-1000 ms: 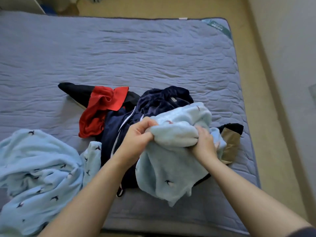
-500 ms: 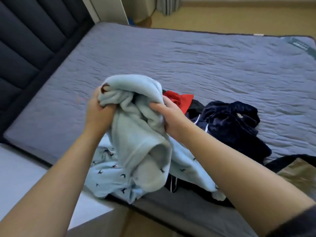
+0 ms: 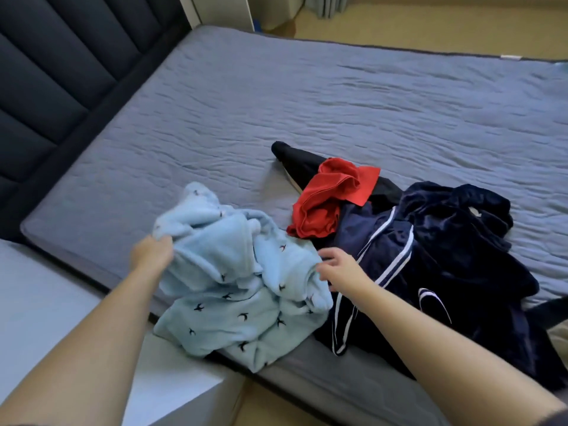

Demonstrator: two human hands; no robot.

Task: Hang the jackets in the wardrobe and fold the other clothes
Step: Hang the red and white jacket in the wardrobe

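The left hand (image 3: 151, 256) grips a bunched fold of the fluffy pale-blue fleece (image 3: 233, 272), which lies crumpled between both hands on the quilted bed (image 3: 215, 118). The right hand (image 3: 339, 269), slack and uncurled, touches its rumpled edge.

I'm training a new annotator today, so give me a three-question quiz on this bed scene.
1. True or false: the left hand grips the light blue fleece.
2. Fill in: the red garment touches the navy garment, whose stripes are ___.
3. Which lies farthest from the headboard? A. the light blue fleece B. the red garment C. the navy garment

Key: 1 true; 2 white; 3 C
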